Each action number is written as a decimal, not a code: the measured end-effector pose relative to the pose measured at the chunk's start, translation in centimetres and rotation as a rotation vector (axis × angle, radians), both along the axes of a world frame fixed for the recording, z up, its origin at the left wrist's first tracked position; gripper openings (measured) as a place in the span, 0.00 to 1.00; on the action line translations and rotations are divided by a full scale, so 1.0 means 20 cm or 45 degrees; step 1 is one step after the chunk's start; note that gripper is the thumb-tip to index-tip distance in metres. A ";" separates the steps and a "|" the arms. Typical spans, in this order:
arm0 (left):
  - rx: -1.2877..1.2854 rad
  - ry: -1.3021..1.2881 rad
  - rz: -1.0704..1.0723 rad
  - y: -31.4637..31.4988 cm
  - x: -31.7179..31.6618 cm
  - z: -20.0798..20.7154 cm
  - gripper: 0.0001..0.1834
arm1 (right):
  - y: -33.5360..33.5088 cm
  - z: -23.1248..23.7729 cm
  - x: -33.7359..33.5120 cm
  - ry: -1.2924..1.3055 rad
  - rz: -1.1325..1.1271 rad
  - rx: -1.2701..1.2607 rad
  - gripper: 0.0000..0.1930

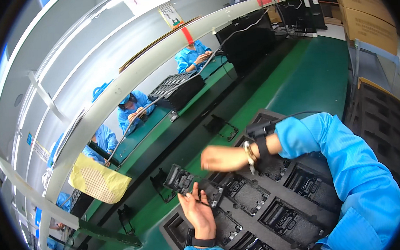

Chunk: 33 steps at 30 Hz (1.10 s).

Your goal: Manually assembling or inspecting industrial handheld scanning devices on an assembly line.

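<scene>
Across the green desk (312, 81), co-workers in blue coats (135, 108) sit in a row behind a white rail (159, 58); a yellow perforated cloth (98, 179) hangs from it, cardboard boxes (367, 18) stand at right, a dark monitor (250, 41) beyond

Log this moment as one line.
left hand: holds black plastic part | right hand: empty, above black foam tray | green bench

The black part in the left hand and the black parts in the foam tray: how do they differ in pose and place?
The held part is lifted and tilted in the left hand; the tray parts lie flat in pockets of the foam tray. The held one is gripped; the tray ones are untouched. Both look black and rectangular.
</scene>
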<state>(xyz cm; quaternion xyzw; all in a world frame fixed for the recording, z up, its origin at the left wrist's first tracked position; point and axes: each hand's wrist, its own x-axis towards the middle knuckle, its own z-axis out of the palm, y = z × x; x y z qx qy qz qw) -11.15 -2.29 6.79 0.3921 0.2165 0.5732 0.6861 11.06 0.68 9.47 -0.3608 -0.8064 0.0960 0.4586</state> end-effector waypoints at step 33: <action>0.134 0.447 -0.308 -0.13 0.10 0.14 0.38 | 0.21 -0.24 1.49 0.142 -1.423 -0.713 0.17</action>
